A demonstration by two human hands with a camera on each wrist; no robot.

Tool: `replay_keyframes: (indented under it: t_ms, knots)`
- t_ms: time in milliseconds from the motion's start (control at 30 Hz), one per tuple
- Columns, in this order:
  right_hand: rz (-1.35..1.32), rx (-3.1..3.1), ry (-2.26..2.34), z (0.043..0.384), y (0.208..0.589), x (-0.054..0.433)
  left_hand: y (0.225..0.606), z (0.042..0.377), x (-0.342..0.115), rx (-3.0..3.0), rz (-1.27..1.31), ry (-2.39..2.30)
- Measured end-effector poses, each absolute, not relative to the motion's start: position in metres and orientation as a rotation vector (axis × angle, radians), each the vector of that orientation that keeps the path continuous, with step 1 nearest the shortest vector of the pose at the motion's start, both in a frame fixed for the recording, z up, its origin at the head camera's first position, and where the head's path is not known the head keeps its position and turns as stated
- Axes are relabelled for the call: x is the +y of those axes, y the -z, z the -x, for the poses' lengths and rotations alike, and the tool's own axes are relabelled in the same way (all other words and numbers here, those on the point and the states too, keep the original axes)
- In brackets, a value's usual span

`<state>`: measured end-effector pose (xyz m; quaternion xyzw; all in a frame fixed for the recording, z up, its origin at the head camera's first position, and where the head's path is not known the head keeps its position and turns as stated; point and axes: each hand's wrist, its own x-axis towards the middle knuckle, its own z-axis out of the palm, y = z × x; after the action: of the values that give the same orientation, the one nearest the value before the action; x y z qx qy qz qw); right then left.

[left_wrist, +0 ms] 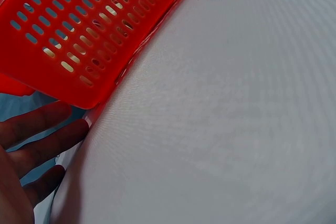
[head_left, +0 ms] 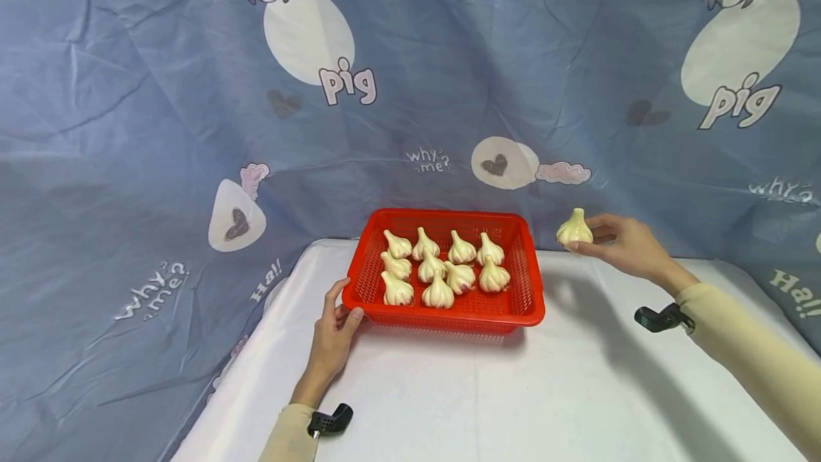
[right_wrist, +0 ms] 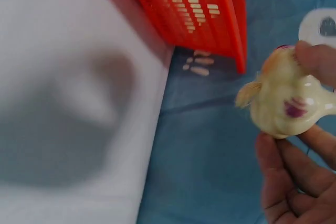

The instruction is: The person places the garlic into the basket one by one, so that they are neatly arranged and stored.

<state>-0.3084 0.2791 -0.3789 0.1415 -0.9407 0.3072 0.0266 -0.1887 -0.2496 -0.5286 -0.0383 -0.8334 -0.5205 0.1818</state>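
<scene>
A red plastic basket (head_left: pixel 442 318) with slotted walls stands on the white-covered table, and several garlic bulbs (head_left: pixel 438 292) lie in it with most necks pointing up. My left hand (head_left: pixel 333 339) holds the basket's front left corner, thumb and index finger at the rim; the left wrist view shows other fingers (left_wrist: pixel 50 142) extended beside the wall. To the right of the basket, my right hand (head_left: pixel 625 244) pinches one garlic bulb (head_left: pixel 574 230) in the air, neck up. Root threads and a purple patch show on this bulb (right_wrist: pixel 281 98) in the right wrist view.
The white cloth (head_left: pixel 442 398) covers the table in front of the basket and on both sides. Behind the table and along the left hangs a blue printed curtain (head_left: pixel 423 41), close to the basket's back edge.
</scene>
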Motion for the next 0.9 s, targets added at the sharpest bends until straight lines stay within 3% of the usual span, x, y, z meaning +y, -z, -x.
replay_keyframes:
  t_ms: [900]
  knots:
    - [-0.836,-2.841,-1.164,0.316,0.375,0.189,0.530,0.190,-0.251,-2.362,0.100,1.500]
